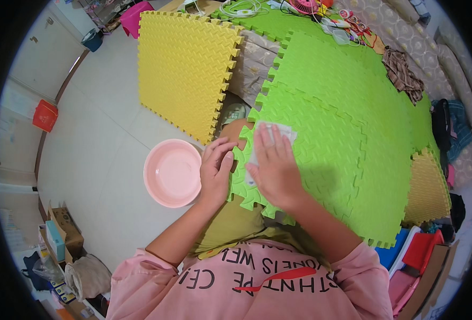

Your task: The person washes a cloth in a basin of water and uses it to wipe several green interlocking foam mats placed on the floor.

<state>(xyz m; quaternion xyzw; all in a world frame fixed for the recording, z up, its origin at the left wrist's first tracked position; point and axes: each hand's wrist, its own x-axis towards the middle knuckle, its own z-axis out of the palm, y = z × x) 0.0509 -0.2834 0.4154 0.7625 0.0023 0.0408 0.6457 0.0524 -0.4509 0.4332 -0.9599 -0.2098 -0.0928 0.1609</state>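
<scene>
My right hand [279, 170] lies flat, fingers together, over a white cloth [287, 132] and presses it against a green interlocking foam mat [320, 138]. The cloth shows past the fingertips and along the thumb side. My left hand [216, 174] is at the mat's toothed left edge, its fingers curled against that edge. Part of its grip is hidden. The near end of the mat lies over my lap. Just left of my left hand, a round pink plastic basin [172, 172] sits on the floor; whether it holds water is hard to tell.
A yellow foam mat [184, 72] leans beyond the basin. Toys and cables [336, 24] lie at the far end of the green mats, near a crumpled brown cloth [401, 74]. Cardboard boxes [70, 234] stand lower left. A red chair-like item [421, 250] is lower right.
</scene>
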